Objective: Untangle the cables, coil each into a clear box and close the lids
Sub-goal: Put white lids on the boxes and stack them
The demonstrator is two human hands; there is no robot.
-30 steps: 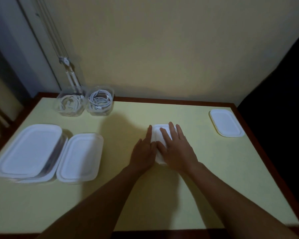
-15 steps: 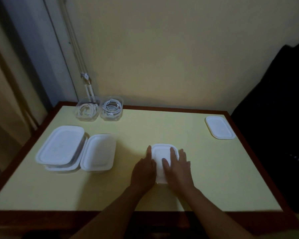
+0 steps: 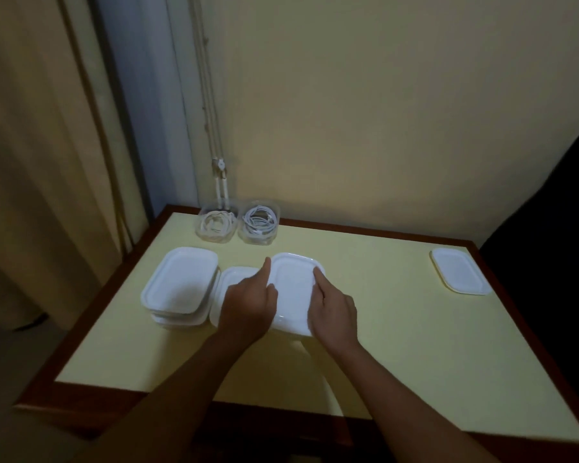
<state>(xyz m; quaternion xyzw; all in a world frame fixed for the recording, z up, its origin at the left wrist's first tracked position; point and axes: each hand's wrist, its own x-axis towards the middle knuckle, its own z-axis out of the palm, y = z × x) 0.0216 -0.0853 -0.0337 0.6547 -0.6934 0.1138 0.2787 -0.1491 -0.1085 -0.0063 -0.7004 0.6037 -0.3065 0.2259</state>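
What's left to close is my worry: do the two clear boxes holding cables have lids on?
No: the left cable box and the right cable box stand open-topped, with no white lid covering either.

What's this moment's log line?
left hand, right hand: hold lidded box | two open boxes: coiled cables, unlidded | loose lid: far right

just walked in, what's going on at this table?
A person holds a white-lidded box by its sides with the left hand and right hand, close beside another closed box and a stack of closed boxes. At the far edge, the left open box and the right open box each hold a coiled cable and have no lids on yet. A loose lid lies far right on the table.
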